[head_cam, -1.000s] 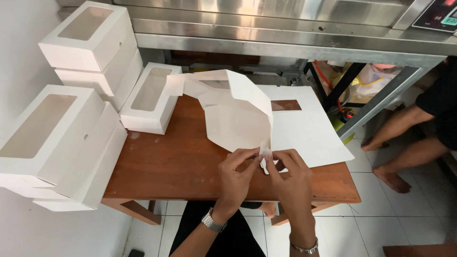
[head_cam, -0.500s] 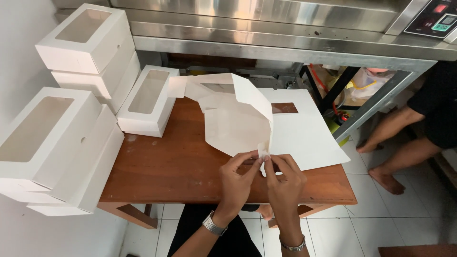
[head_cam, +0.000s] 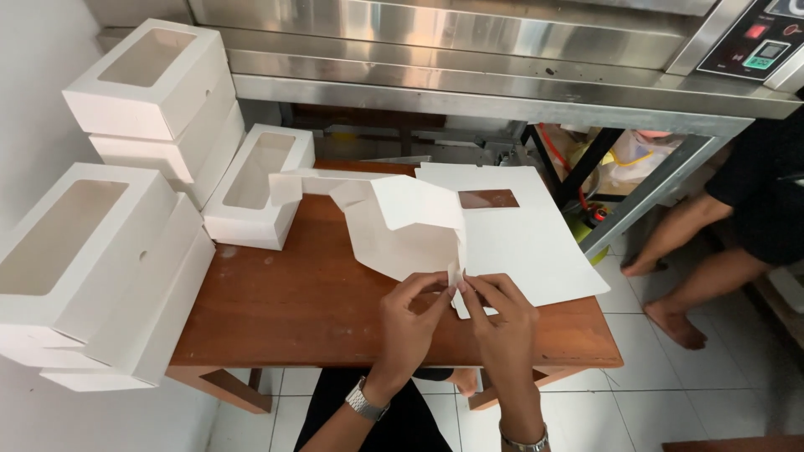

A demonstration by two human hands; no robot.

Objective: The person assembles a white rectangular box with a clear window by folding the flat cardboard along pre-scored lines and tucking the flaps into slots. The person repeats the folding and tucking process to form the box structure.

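Note:
A half-folded white cardboard box (head_cam: 400, 224) lies on the wooden table (head_cam: 293, 310), its flaps sticking up. My left hand (head_cam: 410, 322) and my right hand (head_cam: 502, 322) both pinch its near corner flap between fingertips. Under it lies a flat white box sheet (head_cam: 528, 243) with a rectangular window cut-out. A watch sits on my left wrist, a bracelet on my right.
Several finished white window boxes are stacked at the left (head_cam: 92, 268), (head_cam: 159, 92), one more stands on the table (head_cam: 255, 184). A steel oven (head_cam: 502, 50) runs along the back. Another person's bare legs (head_cam: 695, 251) are at the right on the tiled floor.
The box's raised flaps have come down lower and flatter toward the table. Both hands still grip the near corner, shifted slightly.

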